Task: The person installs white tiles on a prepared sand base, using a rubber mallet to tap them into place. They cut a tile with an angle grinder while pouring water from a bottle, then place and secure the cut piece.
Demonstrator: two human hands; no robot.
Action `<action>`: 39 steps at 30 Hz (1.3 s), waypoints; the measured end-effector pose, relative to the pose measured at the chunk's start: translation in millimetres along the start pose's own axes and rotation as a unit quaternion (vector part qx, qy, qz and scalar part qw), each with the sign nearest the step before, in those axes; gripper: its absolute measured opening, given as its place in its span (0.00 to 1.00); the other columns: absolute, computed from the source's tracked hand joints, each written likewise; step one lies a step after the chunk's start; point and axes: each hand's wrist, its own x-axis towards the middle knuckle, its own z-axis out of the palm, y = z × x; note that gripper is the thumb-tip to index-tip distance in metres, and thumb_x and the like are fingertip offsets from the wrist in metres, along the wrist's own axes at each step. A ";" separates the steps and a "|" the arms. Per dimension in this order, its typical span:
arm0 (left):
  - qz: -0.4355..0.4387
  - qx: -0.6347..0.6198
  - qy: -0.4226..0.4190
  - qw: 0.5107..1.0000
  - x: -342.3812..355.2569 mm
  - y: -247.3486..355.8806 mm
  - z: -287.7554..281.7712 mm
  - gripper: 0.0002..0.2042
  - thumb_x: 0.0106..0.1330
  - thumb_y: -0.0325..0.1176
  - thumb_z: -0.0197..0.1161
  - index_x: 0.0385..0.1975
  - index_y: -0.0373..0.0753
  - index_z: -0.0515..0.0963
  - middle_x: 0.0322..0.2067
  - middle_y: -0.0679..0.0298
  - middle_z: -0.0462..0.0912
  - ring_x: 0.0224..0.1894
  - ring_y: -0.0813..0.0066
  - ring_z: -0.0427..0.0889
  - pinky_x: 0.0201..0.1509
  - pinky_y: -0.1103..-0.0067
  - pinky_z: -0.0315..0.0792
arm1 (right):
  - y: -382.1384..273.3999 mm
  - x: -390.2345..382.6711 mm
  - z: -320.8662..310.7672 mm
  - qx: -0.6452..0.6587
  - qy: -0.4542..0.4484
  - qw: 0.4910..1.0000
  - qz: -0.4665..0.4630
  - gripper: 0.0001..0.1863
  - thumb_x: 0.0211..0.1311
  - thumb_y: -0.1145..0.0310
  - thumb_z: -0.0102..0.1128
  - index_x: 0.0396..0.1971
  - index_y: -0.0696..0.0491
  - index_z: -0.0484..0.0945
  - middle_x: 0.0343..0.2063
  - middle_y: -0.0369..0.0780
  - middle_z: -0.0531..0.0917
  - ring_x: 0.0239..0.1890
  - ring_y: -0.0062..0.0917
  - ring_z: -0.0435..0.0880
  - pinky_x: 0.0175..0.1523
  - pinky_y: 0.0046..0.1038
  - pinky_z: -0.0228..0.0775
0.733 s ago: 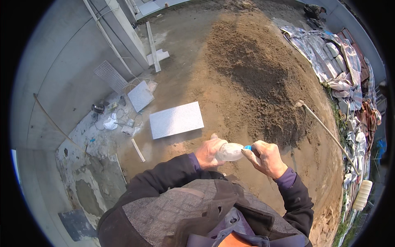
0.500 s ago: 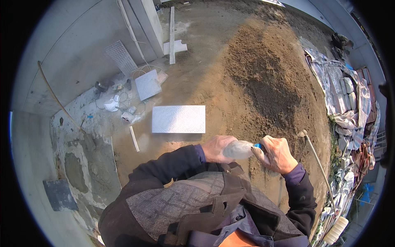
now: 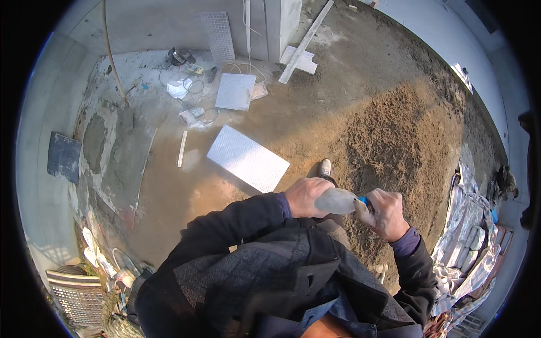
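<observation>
The left hand is clasping a translucent plastic bottle in midair, while the right hand is pinching its blue cap at three o'clock; it is looking light and probably squeezable, best held round the body. From it, a white slab is lying on the earth floor at ten o'clock, a soil mound at one, a concrete pillar at eleven.
</observation>
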 end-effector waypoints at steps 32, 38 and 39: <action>-0.458 0.070 0.725 0.509 114.5 -80.2 -104.6 0.31 0.53 0.37 0.82 0.56 0.33 0.77 0.44 0.50 0.88 0.46 0.56 0.90 0.51 0.66 0.82 | 352.6 582.6 204.2 -0.030 -0.403 0.910 -0.094 0.20 0.64 0.63 0.64 0.52 0.59 0.83 0.28 0.49 0.88 0.28 0.37 0.90 0.35 0.37 0.81; -0.481 0.080 0.816 0.311 149.5 -92.7 -111.6 0.29 0.53 0.36 0.83 0.53 0.35 0.77 0.41 0.54 0.87 0.42 0.62 0.89 0.48 0.69 0.82 | 282.3 717.3 282.4 -0.072 -0.541 0.825 -0.146 0.24 0.64 0.61 0.66 0.54 0.61 0.83 0.40 0.52 0.90 0.39 0.34 0.92 0.44 0.35 0.83; -0.500 0.068 0.818 0.275 156.0 -92.8 -111.1 0.29 0.53 0.36 0.83 0.53 0.35 0.77 0.40 0.55 0.87 0.42 0.64 0.89 0.47 0.70 0.82 | 274.5 728.8 289.2 -0.086 -0.555 0.811 -0.166 0.24 0.64 0.61 0.66 0.54 0.62 0.82 0.41 0.51 0.90 0.38 0.33 0.92 0.44 0.35 0.83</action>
